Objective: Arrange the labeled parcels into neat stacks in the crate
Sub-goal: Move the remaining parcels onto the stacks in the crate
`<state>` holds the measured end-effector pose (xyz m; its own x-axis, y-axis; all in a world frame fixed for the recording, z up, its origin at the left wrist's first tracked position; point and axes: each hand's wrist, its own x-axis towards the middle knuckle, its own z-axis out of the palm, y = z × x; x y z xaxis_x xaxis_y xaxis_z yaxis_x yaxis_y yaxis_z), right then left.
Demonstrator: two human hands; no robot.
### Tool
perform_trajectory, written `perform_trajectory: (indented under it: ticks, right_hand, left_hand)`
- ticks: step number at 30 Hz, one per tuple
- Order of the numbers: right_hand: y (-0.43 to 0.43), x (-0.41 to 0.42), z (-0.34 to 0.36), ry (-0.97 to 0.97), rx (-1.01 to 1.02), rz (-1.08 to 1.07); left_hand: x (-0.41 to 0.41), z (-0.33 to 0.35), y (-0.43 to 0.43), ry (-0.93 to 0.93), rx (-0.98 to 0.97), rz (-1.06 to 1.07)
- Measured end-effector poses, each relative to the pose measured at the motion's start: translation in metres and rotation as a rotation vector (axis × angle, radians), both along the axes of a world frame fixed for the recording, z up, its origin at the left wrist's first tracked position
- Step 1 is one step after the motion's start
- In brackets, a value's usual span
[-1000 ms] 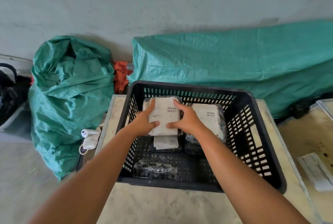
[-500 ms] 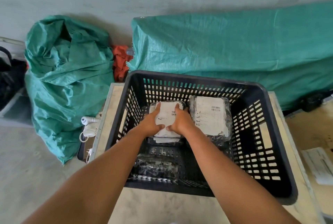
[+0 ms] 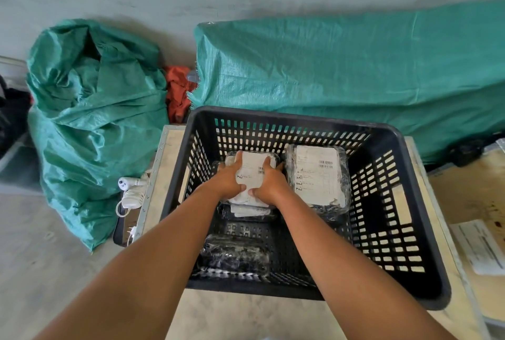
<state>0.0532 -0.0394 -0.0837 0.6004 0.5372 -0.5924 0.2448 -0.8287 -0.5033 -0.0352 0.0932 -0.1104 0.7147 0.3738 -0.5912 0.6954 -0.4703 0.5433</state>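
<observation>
Head view, crate: the black slatted crate stands on a pale worktop.
Head view, grip: the left hand and right hand are closed on either side of a white labeled parcel, thumbs on its near edge, fingers curled over its far edge.
Head view, parcel location: it rests on a parcel stack at the crate's far left.
Head view, progress: a second stack stands just beside it on the right; a dark wrapped parcel lies alone near the front wall, apparently not yet stacked.
Head view, surroundings: green sacks and a green tarp lie behind; a paper sheet lies right of the crate.
Head view, obstructions: the second stack crowds the right hand.
</observation>
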Motion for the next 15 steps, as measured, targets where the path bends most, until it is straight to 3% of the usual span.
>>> perform_trajectory:
  ticks: [10, 15]
  right_hand:
    - [-0.016, -0.016, 0.013, -0.056, 0.054, 0.058]
    - [-0.05, -0.014, 0.051, -0.028, 0.312, 0.046]
  left_hand:
    - [0.001, 0.031, -0.011, -0.065, 0.083, 0.002]
    - [-0.013, 0.094, -0.006, -0.214, 0.168, 0.028]
